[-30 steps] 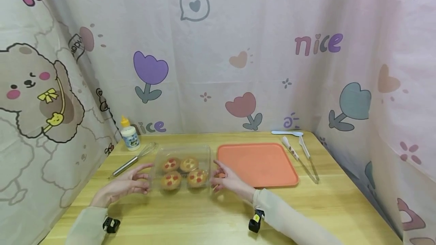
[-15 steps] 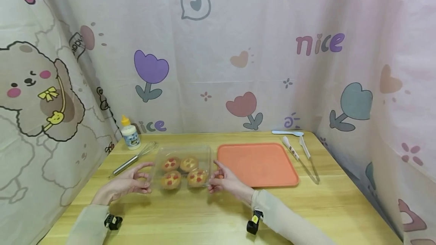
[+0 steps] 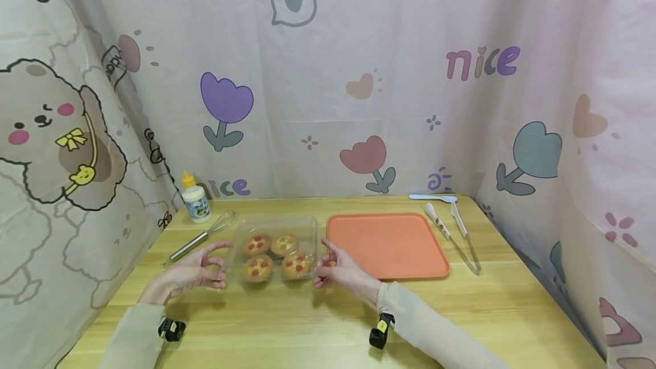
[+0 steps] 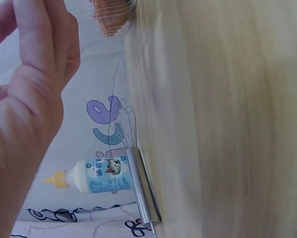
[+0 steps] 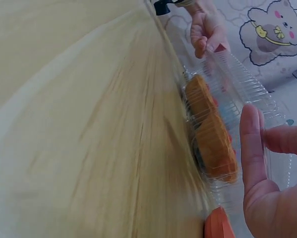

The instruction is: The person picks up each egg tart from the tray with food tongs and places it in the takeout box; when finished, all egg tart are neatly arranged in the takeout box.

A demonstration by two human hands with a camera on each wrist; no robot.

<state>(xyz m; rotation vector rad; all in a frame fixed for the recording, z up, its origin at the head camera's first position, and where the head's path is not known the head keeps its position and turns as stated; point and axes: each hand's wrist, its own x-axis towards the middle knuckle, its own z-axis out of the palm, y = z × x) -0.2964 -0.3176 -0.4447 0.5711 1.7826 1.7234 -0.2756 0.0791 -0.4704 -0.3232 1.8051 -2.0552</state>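
Note:
A clear plastic box [image 3: 277, 225] stands on the wooden table, holding several small muffins [image 3: 257, 268] with red pieces on top. My left hand [image 3: 187, 275] is at its left side, index finger stretched along it and the other fingers bent. At the right side my right hand [image 3: 345, 272] pinches the box's edge, its index finger pointing forward. The right wrist view shows finger and thumb [image 5: 287, 139] against the clear plastic and, at the far end, the left hand [image 5: 206, 32] pinching the other edge. The left fingertips are cut off in the left wrist view.
An orange tray [image 3: 386, 246] lies right of the box, with tongs [image 3: 463, 244] and a pale blue spatula [image 3: 433, 198] beyond it. A whisk [image 3: 200, 239] and a yellow-capped bottle [image 3: 196, 203] are at the back left. A printed curtain [image 3: 307, 90] encloses the table.
The right hand has shifted slightly left, in against the box's edge. The left hand and the box stay nearly where they were, and the head view has tilted a little.

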